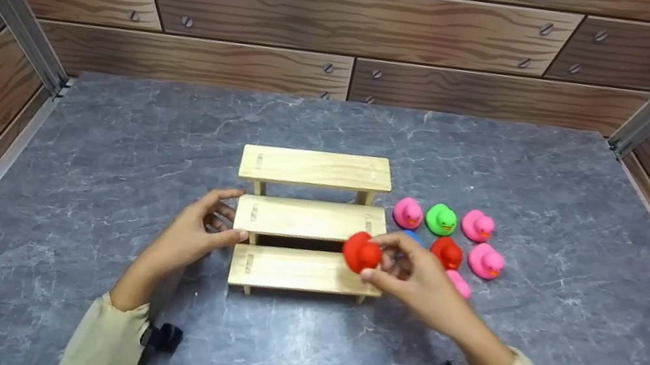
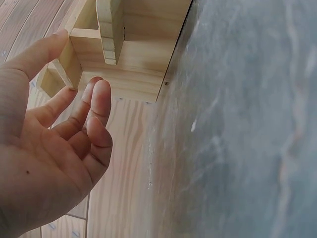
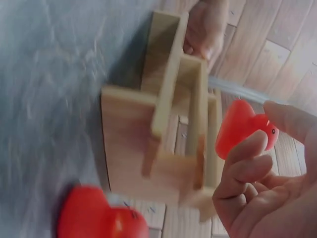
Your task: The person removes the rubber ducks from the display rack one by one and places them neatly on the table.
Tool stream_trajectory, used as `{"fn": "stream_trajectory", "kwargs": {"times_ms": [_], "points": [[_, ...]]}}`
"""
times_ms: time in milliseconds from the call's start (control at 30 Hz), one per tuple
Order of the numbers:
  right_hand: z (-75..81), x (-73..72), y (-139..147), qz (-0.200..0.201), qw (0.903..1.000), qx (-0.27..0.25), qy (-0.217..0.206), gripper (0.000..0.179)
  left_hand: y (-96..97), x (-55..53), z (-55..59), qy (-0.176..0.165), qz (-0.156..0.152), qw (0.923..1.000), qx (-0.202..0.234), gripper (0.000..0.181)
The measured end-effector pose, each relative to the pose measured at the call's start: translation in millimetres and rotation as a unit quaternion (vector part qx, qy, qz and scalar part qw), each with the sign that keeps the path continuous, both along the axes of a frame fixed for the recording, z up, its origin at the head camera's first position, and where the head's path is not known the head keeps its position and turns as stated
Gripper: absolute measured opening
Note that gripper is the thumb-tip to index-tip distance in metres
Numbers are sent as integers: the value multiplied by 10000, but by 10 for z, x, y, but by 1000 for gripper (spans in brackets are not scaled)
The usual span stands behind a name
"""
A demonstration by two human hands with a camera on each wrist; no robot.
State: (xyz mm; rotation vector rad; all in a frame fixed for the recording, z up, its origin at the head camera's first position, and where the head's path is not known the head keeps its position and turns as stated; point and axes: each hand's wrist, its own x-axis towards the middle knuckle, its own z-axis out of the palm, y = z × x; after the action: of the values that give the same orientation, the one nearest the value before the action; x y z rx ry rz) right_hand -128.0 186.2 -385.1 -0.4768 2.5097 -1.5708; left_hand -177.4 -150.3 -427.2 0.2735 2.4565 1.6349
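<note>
A three-tier wooden step stand [image 1: 299, 218] stands mid-table. My left hand [image 1: 180, 241] grips the left end of its middle step, thumb at the front edge and index finger at the back; in the left wrist view the other fingers of that hand [image 2: 64, 144] curl loosely below. Between thumb and fingers my right hand [image 1: 430, 286] pinches a red rubber duck [image 1: 357, 251] over the right end of the lower steps. The right wrist view shows this duck [image 3: 235, 129] held at its head, its wide base turned away from the palm.
Right of the stand sit several rubber ducks: pink [image 1: 407, 213], green [image 1: 441, 220], another pink [image 1: 477, 226], red [image 1: 446, 254] and more pink [image 1: 486, 261]. My right hand partly hides a blue duck [image 1: 412, 236] and a pink one [image 1: 458, 284]. Wood-patterned walls [image 1: 352, 22] enclose the grey table.
</note>
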Motion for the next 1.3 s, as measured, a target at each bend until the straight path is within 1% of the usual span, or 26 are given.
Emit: {"fn": "stream_trajectory", "kwargs": {"times_ms": [100, 267, 400, 533, 700, 833, 1033, 1167, 1300], "points": [[46, 18, 134, -43, 10000, 20, 38, 39, -2, 8, -4, -70, -19, 10000, -2, 68], [92, 52, 354, -176, 9998, 119, 35, 38, 6, 8, -1, -38, -2, 10000, 21, 67], [135, 72, 537, -297, 9988, 389, 10, 37, 15, 8, 5, -62, -30, 10000, 43, 66], [180, 101, 721, -388, 9973, 609, 88, 37, 18, 13, 11, -86, -31, 10000, 39, 66], [193, 134, 918, -529, 9956, 724, 275, 35, 18, 17, 9, -76, -13, 10000, 13, 66], [188, 145, 1035, -618, 9940, 799, 414, 33, 12, 15, 5, -65, -34, 10000, -7, 66], [217, 158, 1166, -639, 9931, 838, 514, 32, -16, 17, 21, -67, -15, 10000, -43, 66], [221, 158, 1251, -651, 9930, 867, 468, 31, -17, 9, 19, -79, -25, 10000, -14, 67], [216, 132, 1314, -682, 9911, 1087, 341, 32, -11, -14, -2, -34, -19, 10000, 50, 67]]}}
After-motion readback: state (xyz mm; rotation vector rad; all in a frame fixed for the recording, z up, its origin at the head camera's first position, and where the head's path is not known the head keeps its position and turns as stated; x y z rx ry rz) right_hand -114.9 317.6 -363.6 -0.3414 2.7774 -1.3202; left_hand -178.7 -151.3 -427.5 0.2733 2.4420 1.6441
